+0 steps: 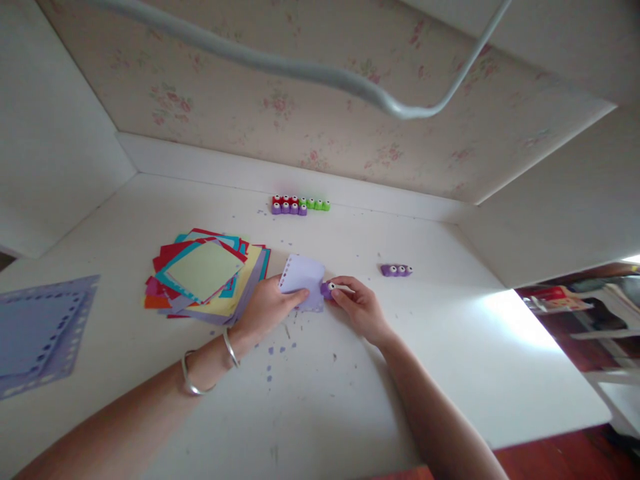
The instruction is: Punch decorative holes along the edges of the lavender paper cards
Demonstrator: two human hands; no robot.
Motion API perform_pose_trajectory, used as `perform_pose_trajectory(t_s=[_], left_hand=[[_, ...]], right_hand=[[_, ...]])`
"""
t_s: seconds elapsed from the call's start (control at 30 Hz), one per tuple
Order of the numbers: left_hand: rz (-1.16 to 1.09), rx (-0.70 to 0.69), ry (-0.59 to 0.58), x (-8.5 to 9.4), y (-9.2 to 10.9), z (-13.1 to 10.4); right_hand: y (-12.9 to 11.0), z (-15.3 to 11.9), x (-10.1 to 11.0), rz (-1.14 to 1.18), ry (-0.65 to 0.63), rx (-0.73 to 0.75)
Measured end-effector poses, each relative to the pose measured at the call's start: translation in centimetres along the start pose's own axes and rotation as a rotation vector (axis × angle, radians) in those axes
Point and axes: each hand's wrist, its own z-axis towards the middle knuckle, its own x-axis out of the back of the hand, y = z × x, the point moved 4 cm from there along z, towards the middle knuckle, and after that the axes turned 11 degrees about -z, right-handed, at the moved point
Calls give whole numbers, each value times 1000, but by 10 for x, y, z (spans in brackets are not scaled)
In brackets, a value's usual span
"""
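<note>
A small lavender sheet of paper point(306, 272) is pinched in my left hand point(273, 300), the thumb lying on top of it. Punched holes run along its left and lower edges. My right hand point(357, 307) grips a purple craft punch point(327, 289) with a white button at the sheet's right edge. Whether the paper sits inside the punch's slot is too small to tell. Tiny purple paper cut-outs point(271, 351) are scattered on the white table below the hands.
A stack of coloured paper point(205, 270) lies left of my hands. Punched lavender sheets point(35, 333) are at the far left. Several purple punches point(397, 270) stand to the right; red, purple and green punches point(290, 205) line up near the back wall. A white bar point(280, 63) crosses overhead.
</note>
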Motion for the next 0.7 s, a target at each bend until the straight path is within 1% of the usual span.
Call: perform_pose_trajectory(t_s=[0.17, 0.27, 0.43, 0.53, 0.6, 0.7], left_hand=[[20, 13, 1, 0, 0, 0], [10, 32, 19, 0, 1, 0], [22, 32, 33, 2, 6, -2], [23, 5, 40, 3, 6, -2], [22, -8, 30, 2, 3, -1], [0, -26, -28, -2, -1, 0]], right_hand=[[3, 1, 3, -14, 23, 0], [3, 0, 4, -61, 3, 27], [-5, -1, 3, -191, 7, 155], [-11, -1, 3, -213, -11, 222], [-12, -1, 2, -203, -29, 243], [-11, -1, 3, -188, -40, 260]])
